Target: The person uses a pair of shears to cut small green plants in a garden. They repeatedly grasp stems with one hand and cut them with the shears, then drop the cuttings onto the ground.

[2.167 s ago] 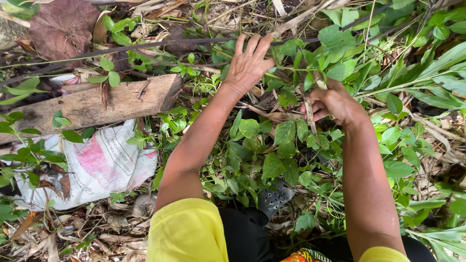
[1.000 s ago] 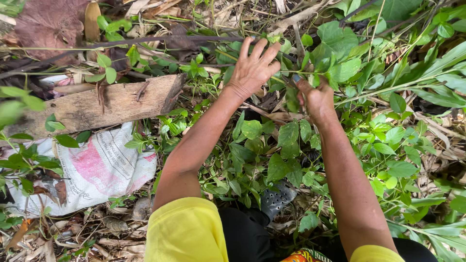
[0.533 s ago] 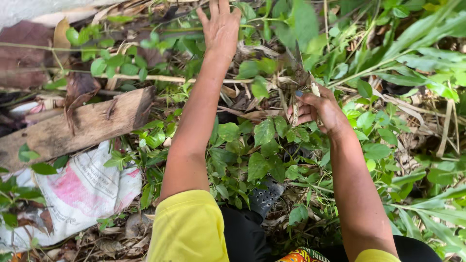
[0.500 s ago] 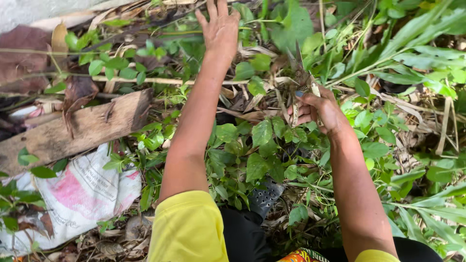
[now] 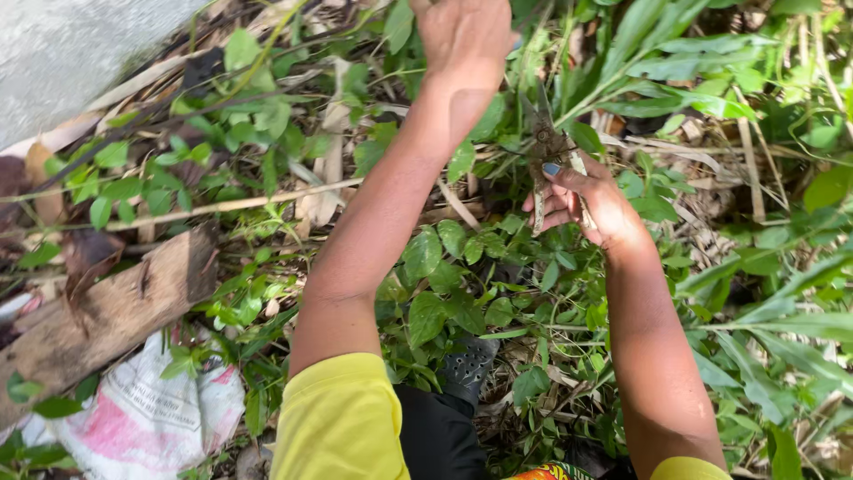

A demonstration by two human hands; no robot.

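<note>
Right hand (image 5: 591, 203): closed around the handles of a pair of rusty garden shears (image 5: 546, 147), blades pointing up into the foliage.
Left hand (image 5: 464, 34): stretched forward among the green leaves (image 5: 444, 293); fingers cut off by the top edge, so whether anything is gripped cannot be told.
Shears, location: held just above the ground cover, right of the left forearm.
Shears, handling: judged stiff, metal, moderately heavy; the rusted surface is likely rough rather than slippery.
Hold: best taken at the handles, clear of the blades.
Surroundings: a weathered plank (image 5: 107, 316) and a white-and-pink sack (image 5: 151, 418) are seen at left.
</note>
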